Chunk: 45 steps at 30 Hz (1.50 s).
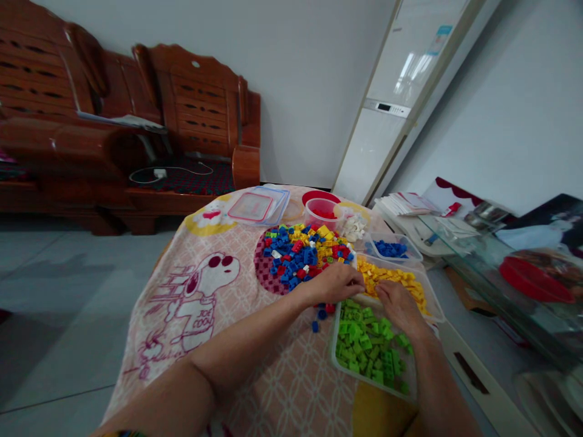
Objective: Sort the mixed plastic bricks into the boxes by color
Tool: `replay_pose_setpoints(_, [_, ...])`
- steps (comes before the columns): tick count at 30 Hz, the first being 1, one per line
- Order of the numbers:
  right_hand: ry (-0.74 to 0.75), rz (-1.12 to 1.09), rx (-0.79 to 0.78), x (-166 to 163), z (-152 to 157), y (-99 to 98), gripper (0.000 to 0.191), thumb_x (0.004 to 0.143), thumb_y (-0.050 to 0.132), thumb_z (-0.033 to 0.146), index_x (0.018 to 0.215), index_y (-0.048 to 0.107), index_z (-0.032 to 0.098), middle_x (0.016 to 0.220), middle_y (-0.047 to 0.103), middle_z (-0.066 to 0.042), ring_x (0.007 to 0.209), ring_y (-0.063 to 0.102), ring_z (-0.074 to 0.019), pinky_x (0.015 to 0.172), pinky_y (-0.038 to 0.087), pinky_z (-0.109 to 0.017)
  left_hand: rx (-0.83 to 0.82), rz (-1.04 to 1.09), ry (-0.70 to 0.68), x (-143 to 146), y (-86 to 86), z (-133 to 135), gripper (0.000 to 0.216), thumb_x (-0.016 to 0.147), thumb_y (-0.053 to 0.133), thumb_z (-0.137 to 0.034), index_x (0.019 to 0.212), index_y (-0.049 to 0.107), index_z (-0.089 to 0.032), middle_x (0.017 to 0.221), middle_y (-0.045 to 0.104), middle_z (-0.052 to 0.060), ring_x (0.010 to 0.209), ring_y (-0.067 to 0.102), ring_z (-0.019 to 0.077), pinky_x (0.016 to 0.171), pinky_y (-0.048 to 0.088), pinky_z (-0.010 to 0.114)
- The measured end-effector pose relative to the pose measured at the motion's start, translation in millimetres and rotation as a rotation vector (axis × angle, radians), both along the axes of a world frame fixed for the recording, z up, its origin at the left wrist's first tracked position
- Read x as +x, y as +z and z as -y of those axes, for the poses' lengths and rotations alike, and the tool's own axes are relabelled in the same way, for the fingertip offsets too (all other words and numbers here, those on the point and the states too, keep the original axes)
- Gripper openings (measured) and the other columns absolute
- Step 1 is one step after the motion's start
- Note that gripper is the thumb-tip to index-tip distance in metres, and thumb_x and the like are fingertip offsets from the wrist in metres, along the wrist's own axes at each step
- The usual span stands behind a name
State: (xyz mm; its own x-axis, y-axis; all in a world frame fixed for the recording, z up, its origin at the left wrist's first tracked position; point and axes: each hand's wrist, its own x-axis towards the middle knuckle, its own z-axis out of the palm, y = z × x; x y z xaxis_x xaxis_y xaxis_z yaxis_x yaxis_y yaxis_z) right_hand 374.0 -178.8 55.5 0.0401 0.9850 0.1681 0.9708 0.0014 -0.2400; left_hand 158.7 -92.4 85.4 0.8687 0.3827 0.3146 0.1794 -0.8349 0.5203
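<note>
A heap of mixed blue, yellow, red and white bricks (304,255) lies on the cartoon-dog cloth (200,297). My left hand (334,283) rests at the heap's near edge, fingers curled and pinched together towards the tray of yellow bricks (396,280); whether it holds a brick is hidden. My right hand (397,306) lies over the border between the yellow tray and the tray of green bricks (371,352), fingers bent down, their contents hidden. A few loose blue and red bricks (321,314) sit just under my left wrist.
A small tray of blue bricks (392,247), a tub of red bricks (322,212), white bricks (354,227) and stacked lids (255,206) stand at the table's far side. A wooden bench (136,121) is behind, a tall white appliance (392,103) and a glass table (510,267) at right.
</note>
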Motion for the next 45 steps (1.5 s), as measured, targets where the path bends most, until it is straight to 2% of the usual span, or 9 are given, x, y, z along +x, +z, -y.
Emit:
replay_pose_setpoints(4, [0.044, 0.025, 0.018, 0, 1, 1.3, 0.033, 0.092, 0.033, 0.029, 0.071, 0.057, 0.019, 0.076, 0.063, -0.006, 0.074, 0.057, -0.0179, 0.071, 0.037, -0.027, 0.103, -0.034, 0.363, -3, -15.3, -18, 0.020, 0.088, 0.049, -0.021, 0.092, 0.068, -0.016, 0.091, 0.070, 0.007, 0.086, 0.063, 0.0188, 0.077, 0.046, 0.026])
replay_pose_setpoints(7, [0.056, 0.037, 0.020, 1, 1, 1.3, 0.034, 0.093, 0.033, 0.030, 0.070, 0.055, 0.019, 0.074, 0.062, -0.005, 0.073, 0.056, -0.0176, 0.071, 0.037, -0.027, 0.147, -0.109, 0.463, -5, -26.3, -28, 0.022, 0.090, 0.047, -0.024, 0.093, 0.067, -0.014, 0.094, 0.068, 0.010, 0.090, 0.062, 0.0199, 0.080, 0.047, 0.029])
replay_pose_setpoints(9, [0.055, 0.036, 0.023, 1, 1, 0.9, 0.034, 0.093, 0.033, 0.030, 0.072, 0.057, 0.019, 0.075, 0.062, -0.006, 0.075, 0.056, -0.0181, 0.073, 0.038, -0.028, 0.193, -0.167, 0.457, -5, -31.4, -31, 0.025, 0.091, 0.044, -0.024, 0.094, 0.066, -0.013, 0.095, 0.068, 0.011, 0.091, 0.061, 0.0201, 0.082, 0.046, 0.030])
replay_pose_setpoints(12, [0.046, 0.035, 0.026, 1, 1, 0.2, 0.035, 0.093, 0.032, 0.031, 0.075, 0.059, 0.018, 0.080, 0.064, -0.007, 0.079, 0.057, -0.0190, 0.077, 0.038, -0.029, 0.280, -0.240, 0.348, -4, -35.5, -31, 0.028, 0.093, 0.042, -0.026, 0.091, 0.067, -0.013, 0.096, 0.067, 0.011, 0.091, 0.060, 0.0207, 0.086, 0.044, 0.033])
replay_pose_setpoints(14, [0.046, 0.035, 0.025, 1, 1, -0.2, 0.036, 0.093, 0.032, 0.031, 0.076, 0.060, 0.017, 0.082, 0.064, -0.008, 0.080, 0.057, -0.0191, 0.078, 0.039, -0.029, 0.316, -0.268, 0.323, -4, -36.2, -30, 0.030, 0.093, 0.043, -0.029, 0.088, 0.068, -0.013, 0.097, 0.067, 0.012, 0.093, 0.059, 0.0218, 0.087, 0.042, 0.035])
replay_pose_setpoints(24, [0.058, 0.042, 0.023, 2, 1, -1.0, 0.037, 0.093, 0.031, 0.030, 0.073, 0.059, 0.018, 0.077, 0.063, -0.007, 0.077, 0.057, -0.0184, 0.076, 0.039, -0.028, 0.329, -0.266, 0.446, -5, -36.9, -26, 0.026, 0.091, 0.047, -0.030, 0.101, 0.066, -0.015, 0.108, 0.062, 0.012, 0.103, 0.054, 0.0247, 0.091, 0.043, 0.036])
replay_pose_setpoints(33, [0.069, 0.015, 0.012, 5, 0, -2.9, 0.035, 0.093, 0.032, 0.030, 0.076, 0.060, 0.018, 0.080, 0.064, -0.008, 0.079, 0.057, -0.0187, 0.077, 0.040, -0.029, 0.314, -0.297, 0.489, -5, -40.9, -27, 0.029, 0.090, 0.046, -0.033, 0.099, 0.067, -0.015, 0.111, 0.061, 0.013, 0.102, 0.055, 0.0261, 0.087, 0.046, 0.038])
replay_pose_setpoints(41, [0.025, 0.028, 0.019, 2, 0, -0.8, 0.035, 0.092, 0.033, 0.029, 0.079, 0.063, 0.017, 0.085, 0.066, -0.009, 0.083, 0.059, -0.0193, 0.078, 0.040, -0.029, 0.277, -0.314, 0.489, -5, -35.7, -25, 0.029, 0.089, 0.049, -0.035, 0.100, 0.067, -0.014, 0.109, 0.063, 0.013, 0.103, 0.056, 0.0251, 0.091, 0.045, 0.037])
replay_pose_setpoints(45, [0.041, 0.029, 0.015, 2, 0, -0.4, 0.036, 0.092, 0.033, 0.031, 0.077, 0.062, 0.018, 0.082, 0.066, -0.008, 0.081, 0.058, -0.0193, 0.077, 0.040, -0.029, 0.260, -0.263, 0.437, -6, -29.8, -27, 0.028, 0.089, 0.047, -0.030, 0.094, 0.068, -0.012, 0.103, 0.065, 0.014, 0.098, 0.059, 0.0237, 0.089, 0.046, 0.036])
